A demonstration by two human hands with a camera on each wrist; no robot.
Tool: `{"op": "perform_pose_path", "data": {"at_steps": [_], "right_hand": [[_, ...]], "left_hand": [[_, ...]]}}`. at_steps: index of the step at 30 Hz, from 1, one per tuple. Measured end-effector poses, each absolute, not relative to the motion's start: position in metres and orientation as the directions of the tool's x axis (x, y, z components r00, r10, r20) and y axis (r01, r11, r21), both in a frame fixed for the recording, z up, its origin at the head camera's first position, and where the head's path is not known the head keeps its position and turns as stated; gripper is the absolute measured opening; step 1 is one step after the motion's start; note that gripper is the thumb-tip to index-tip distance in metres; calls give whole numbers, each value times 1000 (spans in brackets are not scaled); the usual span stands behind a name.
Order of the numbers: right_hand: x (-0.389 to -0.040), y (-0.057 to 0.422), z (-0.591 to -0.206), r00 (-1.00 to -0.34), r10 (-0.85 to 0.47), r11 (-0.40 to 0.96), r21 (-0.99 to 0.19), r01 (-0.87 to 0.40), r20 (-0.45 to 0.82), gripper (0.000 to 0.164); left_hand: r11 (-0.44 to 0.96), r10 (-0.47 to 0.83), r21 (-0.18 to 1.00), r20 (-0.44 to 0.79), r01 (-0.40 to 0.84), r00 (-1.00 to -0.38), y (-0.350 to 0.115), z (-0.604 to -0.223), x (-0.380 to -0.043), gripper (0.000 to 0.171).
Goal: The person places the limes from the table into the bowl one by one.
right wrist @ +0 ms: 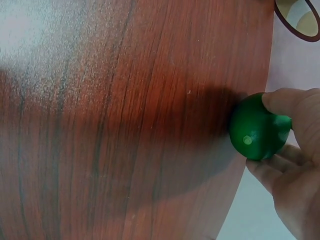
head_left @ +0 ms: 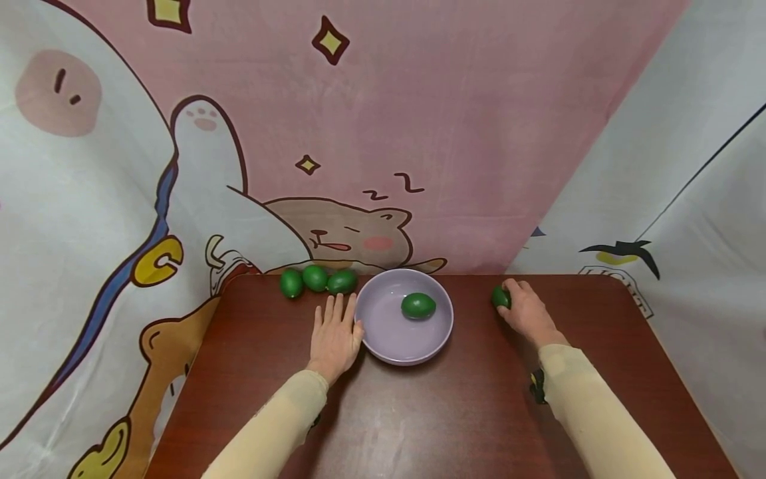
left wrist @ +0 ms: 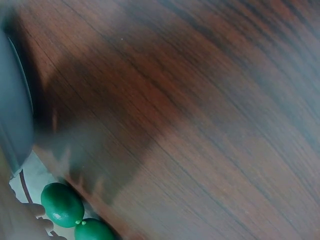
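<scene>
A green lime (right wrist: pixel 259 127) is gripped between the thumb and fingers of my right hand (head_left: pixel 528 313), at the right of the table near its back edge. My left hand (head_left: pixel 335 339) has its fingers straight, just left of a lilac bowl (head_left: pixel 383 332). Its thumb lies at the bowl's rim; whether they touch I cannot tell. Inside the bowl lies one lime (head_left: pixel 418 306). Beyond the left fingertips, three more limes sit close together: a left one (head_left: pixel 291 283), a middle one (head_left: pixel 315 278) and a right one (head_left: pixel 342 281).
The brown wooden table (head_left: pixel 395 426) reaches back to a cloth backdrop (head_left: pixel 467 133) printed with cartoon animals. The loose limes lie along the table's back edge, left of the bowl. White cloth (head_left: pixel 706 219) hangs at the right side.
</scene>
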State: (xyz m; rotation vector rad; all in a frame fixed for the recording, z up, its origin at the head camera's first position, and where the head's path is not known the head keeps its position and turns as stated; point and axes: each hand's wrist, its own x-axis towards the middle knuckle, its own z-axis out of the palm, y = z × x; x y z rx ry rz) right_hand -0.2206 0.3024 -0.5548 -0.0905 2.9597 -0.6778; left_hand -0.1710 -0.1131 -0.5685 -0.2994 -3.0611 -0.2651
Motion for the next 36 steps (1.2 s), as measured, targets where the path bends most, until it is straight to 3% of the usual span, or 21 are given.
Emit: {"op": "perform_pose_path", "data": {"at_steps": [13, 36], "right_hand": [[-219, 296, -551, -992, -85, 914, -403, -39, -96, 54], [-206, 293, -547, -985, -36, 893, -448, 43, -167, 48]], "left_hand": [[970, 181, 151, 64, 189, -981, -116, -568, -170, 60], [966, 195, 158, 68, 203, -979, -114, -567, -171, 61]]}}
